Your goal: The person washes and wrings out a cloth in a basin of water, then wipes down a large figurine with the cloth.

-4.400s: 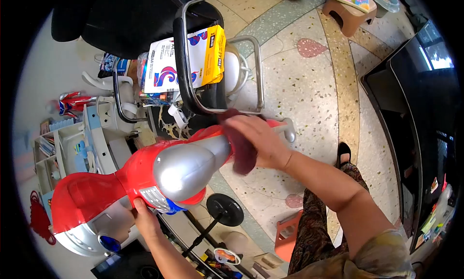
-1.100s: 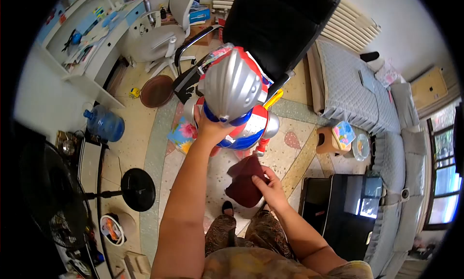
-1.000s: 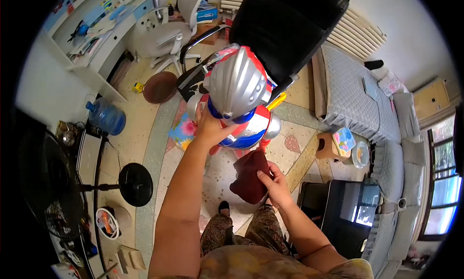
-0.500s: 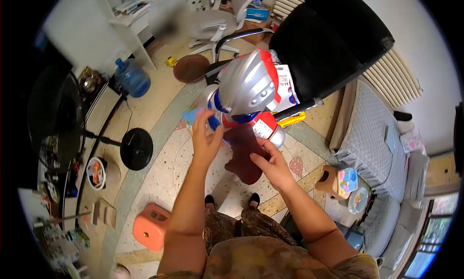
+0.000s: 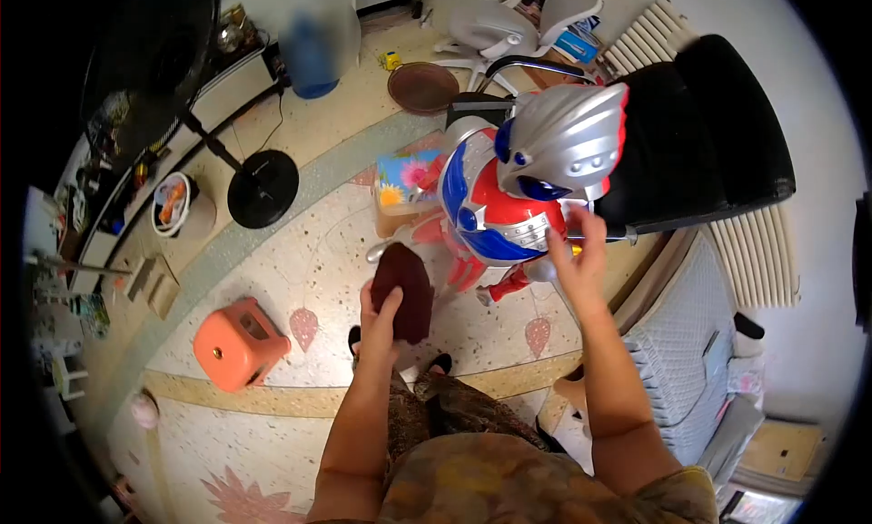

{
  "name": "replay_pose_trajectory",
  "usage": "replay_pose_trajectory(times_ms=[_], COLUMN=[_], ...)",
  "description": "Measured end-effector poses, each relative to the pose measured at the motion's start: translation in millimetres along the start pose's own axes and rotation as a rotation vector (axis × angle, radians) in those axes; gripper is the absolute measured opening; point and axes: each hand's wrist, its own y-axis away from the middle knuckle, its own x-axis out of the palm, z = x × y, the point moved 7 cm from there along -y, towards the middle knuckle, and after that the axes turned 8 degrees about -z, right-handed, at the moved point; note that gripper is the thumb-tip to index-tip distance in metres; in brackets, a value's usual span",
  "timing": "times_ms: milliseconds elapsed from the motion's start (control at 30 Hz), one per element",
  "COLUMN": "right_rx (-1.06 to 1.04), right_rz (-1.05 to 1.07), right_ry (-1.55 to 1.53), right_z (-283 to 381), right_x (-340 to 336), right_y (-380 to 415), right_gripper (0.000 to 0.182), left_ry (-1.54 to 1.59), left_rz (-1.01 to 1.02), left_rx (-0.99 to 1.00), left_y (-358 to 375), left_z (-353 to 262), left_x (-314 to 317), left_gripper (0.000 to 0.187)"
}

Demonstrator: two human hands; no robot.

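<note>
My left hand is closed around a dark maroon cloth, its thumb lying over the near face. A large superhero toy figure stands in front of me, with a silver head, blue eyes and a red, blue and silver body. By the figure's shoulder, my right hand has thumb and fingers apart, fingertips right at the silver-studded chest band. Nothing shows between those fingers. The cloth hangs to the left of the figure, over the tiled floor.
Behind the figure stands a black chair. A flowered stool is just left of it. On the floor are an orange stool, a fan base, a bin and a round brown lid. A grey-covered bed lies right.
The cloth has passed from my right hand to my left and moved left, away from the figure's front. My right hand has risen to the figure's shoulder. The view has turned.
</note>
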Motion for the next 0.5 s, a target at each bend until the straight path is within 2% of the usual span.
replay_pose_trajectory(times_ms=[67, 133, 200, 233, 267, 300, 367, 467, 500], right_rx=[0.082, 0.189, 0.115, 0.295, 0.477, 0.396, 0.378, 0.342, 0.372], right_rz=[0.017, 0.223, 0.27, 0.349, 0.424, 0.325, 0.338, 0.322, 0.377], right_ry=[-0.086, -0.322, -0.187, -0.286, -0.383, -0.343, -0.27, -0.228, -0.138], right_z=[-25, -27, -35, -34, -36, -60, -59, -58, -66], right_x=[13, 38, 47, 53, 60, 63, 61, 61, 63], right_y=[-18, -31, -43, -42, -38, -40, -40, -44, -44], right_gripper=[0.046, 0.054, 0.06, 0.063, 0.065, 0.061, 0.058, 0.051, 0.05], left_ry=[0.148, 0.169, -0.025, -0.184, -0.33, -0.365, -0.588, -0.699, -0.736], left_rz=[0.065, 0.116, 0.074, 0.078, 0.066, 0.087, 0.084, 0.171, 0.171], left_rx=[0.093, 0.161, 0.413, 0.663, 0.757, 0.833, 1.113, 1.105, 1.136], left_y=[-1, -3, -17, -1, 6, 17, 37, 45, 42], left_z=[-9, -9, 15, -3, -5, -8, -11, 1, 4], left_x=[23, 48, 60, 82, 95, 110, 136, 157, 158], left_gripper=[0.036, 0.034, 0.032, 0.032, 0.03, 0.027, 0.026, 0.03, 0.031])
